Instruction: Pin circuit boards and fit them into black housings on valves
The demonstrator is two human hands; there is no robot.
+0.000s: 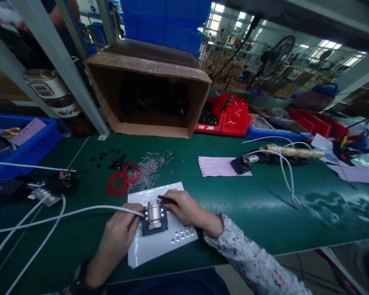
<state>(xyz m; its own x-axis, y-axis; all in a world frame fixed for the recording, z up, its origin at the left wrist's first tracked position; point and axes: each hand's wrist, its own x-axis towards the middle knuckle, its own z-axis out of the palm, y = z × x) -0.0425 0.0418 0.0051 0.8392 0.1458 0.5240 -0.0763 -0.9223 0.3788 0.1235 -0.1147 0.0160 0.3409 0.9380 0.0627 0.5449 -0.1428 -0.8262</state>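
Observation:
A silver metal valve body point(154, 214) is fixed on a black square housing point(162, 226), lying on a white sheet point(141, 253). My left hand point(119, 229) is closed at the housing's left side, where a white cable point(95, 208) runs out; a dark thin piece shows by its fingers. Pinched in my right hand point(183, 207) is a thin black tool point(167, 199), its tip close to the top of the valve; its exact kind is unclear. Small round clear domes point(182, 235) dot the sheet's right side.
Behind the sheet lie red wire loops point(118, 183), many small pins point(149, 166) and black bits point(119, 162). A cardboard box point(150, 127) stands at the back, beside red bins point(230, 130). Other cabled valves point(49, 198) lie left; brass ones point(292, 151) lie right.

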